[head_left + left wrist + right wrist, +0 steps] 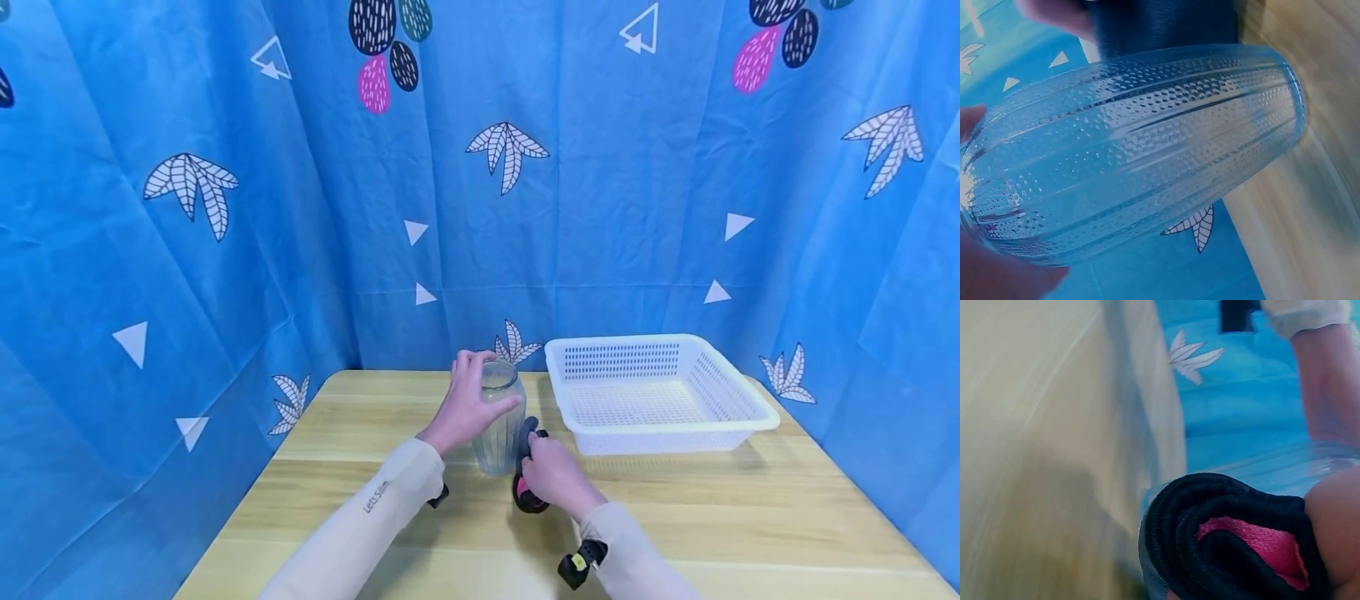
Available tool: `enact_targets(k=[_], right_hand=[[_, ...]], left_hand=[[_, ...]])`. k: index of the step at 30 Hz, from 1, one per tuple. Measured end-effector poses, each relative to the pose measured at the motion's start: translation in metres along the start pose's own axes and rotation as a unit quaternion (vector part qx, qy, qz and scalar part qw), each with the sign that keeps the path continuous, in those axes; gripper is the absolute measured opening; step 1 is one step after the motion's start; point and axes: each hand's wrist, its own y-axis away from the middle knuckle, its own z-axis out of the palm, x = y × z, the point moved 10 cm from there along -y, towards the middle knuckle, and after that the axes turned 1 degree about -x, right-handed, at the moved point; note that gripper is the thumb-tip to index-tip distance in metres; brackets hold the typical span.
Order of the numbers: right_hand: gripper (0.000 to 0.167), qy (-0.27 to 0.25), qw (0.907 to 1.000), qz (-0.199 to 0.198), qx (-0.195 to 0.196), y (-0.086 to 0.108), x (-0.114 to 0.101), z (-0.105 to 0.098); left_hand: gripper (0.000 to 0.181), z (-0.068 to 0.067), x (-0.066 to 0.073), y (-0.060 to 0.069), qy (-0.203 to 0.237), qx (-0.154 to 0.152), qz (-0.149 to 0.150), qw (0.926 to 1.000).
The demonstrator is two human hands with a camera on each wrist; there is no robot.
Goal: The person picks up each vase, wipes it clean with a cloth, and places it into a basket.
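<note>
A clear ribbed glass vase (495, 446) with a dimpled surface (1147, 150) stands roughly upright over the table. My left hand (468, 408) grips it around the neck, fingers on the far side and thumb in front. To its right, my right hand (557, 473) holds a rolled dark cloth with a pink inner side (523, 497). The cloth's layered end (1169, 531) shows in the right wrist view, close against the glass. Whether the vase's base touches the wood cannot be told.
A white perforated plastic basket (667, 444) sits at the back right of the light wooden table (360, 417). Blue patterned curtains (615, 208) hang behind and on both sides of the table.
</note>
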Motion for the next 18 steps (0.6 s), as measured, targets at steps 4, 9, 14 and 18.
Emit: enact_targets(k=[4,9,14,18], right_hand=[[0.05,-0.018,0.999,-0.011,0.038,0.007,-0.013,-0.023],[0.051,-0.001,0.9922,-0.05,0.114,0.013,-0.036,-0.058],[0.053,0.013,0.9829,-0.078,0.167,0.009,-0.049,-0.079],[0.053,0.022,0.9852,-0.071,0.155,-0.003,-0.046,-0.076]], left_hand=[[0.08,-0.006,0.005,0.0,-0.04,0.011,0.016,0.999],[0.075,-0.007,0.009,0.0,-0.044,-0.011,0.015,0.9989],[0.074,-0.005,0.01,-0.001,-0.02,-0.037,0.014,0.999],[0.074,-0.002,0.008,-0.003,-0.003,-0.05,0.015,0.9987]])
